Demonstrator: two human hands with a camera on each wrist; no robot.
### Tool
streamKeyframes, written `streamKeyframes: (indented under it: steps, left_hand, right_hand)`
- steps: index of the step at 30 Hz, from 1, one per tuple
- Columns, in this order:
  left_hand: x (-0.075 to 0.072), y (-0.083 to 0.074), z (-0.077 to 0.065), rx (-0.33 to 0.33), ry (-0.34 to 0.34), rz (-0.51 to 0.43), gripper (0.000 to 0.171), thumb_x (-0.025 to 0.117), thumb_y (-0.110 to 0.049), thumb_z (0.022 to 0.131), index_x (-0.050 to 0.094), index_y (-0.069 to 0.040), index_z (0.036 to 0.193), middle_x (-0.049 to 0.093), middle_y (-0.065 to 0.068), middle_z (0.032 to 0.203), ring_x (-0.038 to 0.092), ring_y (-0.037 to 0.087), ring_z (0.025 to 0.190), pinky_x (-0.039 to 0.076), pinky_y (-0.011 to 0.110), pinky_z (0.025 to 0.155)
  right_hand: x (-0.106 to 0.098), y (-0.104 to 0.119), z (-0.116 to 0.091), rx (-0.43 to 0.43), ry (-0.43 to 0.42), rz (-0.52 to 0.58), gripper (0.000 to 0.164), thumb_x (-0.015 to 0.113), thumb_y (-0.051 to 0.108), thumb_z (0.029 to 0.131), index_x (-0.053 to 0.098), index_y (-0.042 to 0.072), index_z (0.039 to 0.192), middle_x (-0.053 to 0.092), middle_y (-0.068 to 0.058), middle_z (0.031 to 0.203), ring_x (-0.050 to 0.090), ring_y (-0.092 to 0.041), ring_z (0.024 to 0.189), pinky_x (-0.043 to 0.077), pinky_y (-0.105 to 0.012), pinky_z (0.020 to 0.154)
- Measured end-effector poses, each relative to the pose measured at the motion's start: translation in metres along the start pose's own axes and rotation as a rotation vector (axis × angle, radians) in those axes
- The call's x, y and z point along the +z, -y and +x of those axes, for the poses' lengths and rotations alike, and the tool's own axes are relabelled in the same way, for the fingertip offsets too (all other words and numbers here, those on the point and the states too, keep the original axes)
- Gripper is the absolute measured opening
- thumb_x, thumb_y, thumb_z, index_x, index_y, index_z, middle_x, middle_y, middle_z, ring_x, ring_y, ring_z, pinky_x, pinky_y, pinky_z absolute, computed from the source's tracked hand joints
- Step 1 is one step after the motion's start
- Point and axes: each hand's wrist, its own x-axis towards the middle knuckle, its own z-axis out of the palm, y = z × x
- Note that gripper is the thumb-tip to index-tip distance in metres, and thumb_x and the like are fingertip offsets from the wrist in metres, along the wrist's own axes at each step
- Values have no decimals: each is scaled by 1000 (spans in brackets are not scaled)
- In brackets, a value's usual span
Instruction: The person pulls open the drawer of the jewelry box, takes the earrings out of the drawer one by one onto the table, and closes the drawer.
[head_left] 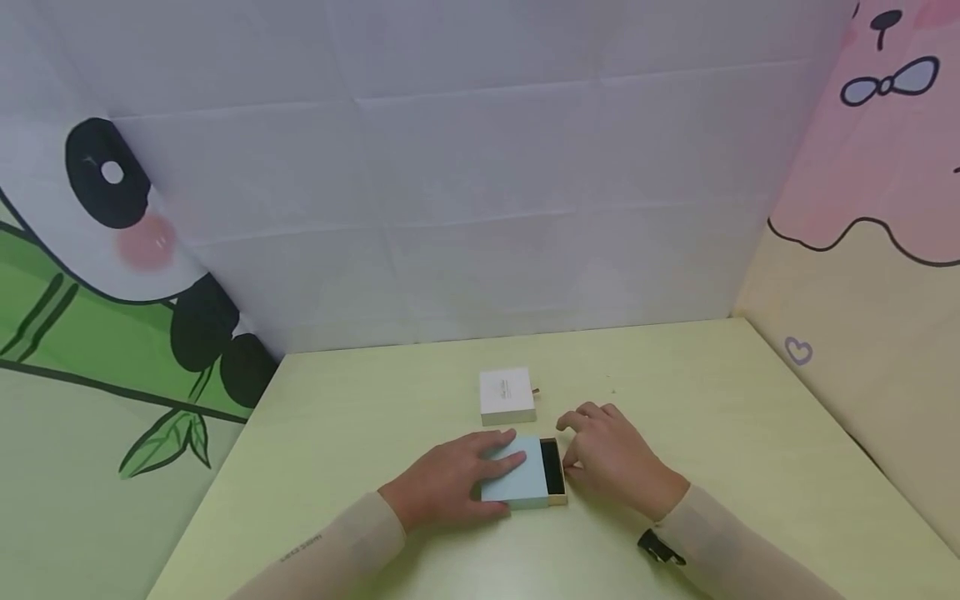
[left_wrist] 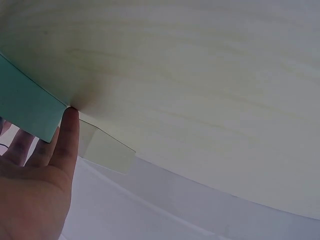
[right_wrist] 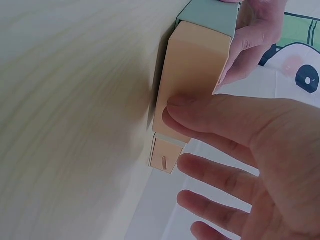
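Observation:
A light blue drawer box (head_left: 517,479) lies flat on the table, its tan-edged inner drawer (head_left: 557,498) partly out on the right, showing a black inside. My left hand (head_left: 457,479) holds the blue sleeve, with fingers across its top and far edge and thumb at the near edge. At the drawer's tan front (right_wrist: 197,60), my right hand (head_left: 611,458) brings thumb and index fingertip together in a pinch. Whatever lies between those fingertips is hidden. The right hand's other fingers stand apart from the box.
Behind the blue box sits a white box (head_left: 506,392) with small lettering and a short brown tab on its right side. The pale yellow table (head_left: 360,392) meets a white sheet (head_left: 465,208) at the back. Cartoon-printed walls stand on both sides.

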Motion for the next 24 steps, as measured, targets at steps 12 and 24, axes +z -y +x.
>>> streamKeyframes:
  steps: [12,24]
  left_hand:
    - [0,-1,0,3,-12,17,75,80,-60,109,56,-37,177,53,1,187,59,28,169,59,49,132]
    - [0,-1,0,6,-7,20,75,80,-60,109,57,-37,177,54,2,187,60,28,169,59,48,132]
  right_hand:
    - [1,0,1,-21,-12,-20,12,103,23,91,97,31,86,86,0,132,74,-26,123,60,-46,102]
    - [-1,1,1,-42,-30,-33,14,104,24,90,96,34,84,85,2,130,74,-24,120,59,-44,98]
